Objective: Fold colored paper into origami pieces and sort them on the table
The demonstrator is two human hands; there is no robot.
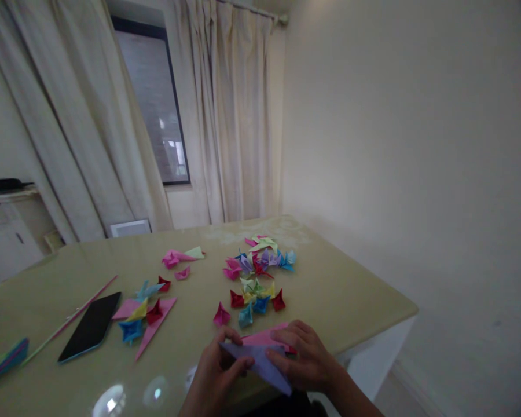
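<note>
Near the table's front edge, a lavender sheet of folded paper (264, 366) is held between my two hands, its point hanging down to the right. My left hand (219, 365) pinches its left corner between thumb and fingers. On the right side, my right hand (306, 360) has its fingertips closed on the paper. Just behind it lies a pink folded paper (260, 337), partly covered by my hands. Beyond my hands sit several small folded paper flowers, among them a magenta one (221, 315), a light blue one (245, 315) and a red one (278, 300).
Further back is a cluster of coloured paper flowers (264, 260). To the left lie pink papers with flowers (156, 327), a black phone (91, 326), a thin pink-and-green stick (76, 314) and a stack of coloured paper (8, 362). The table's right edge borders a wall (417, 145).
</note>
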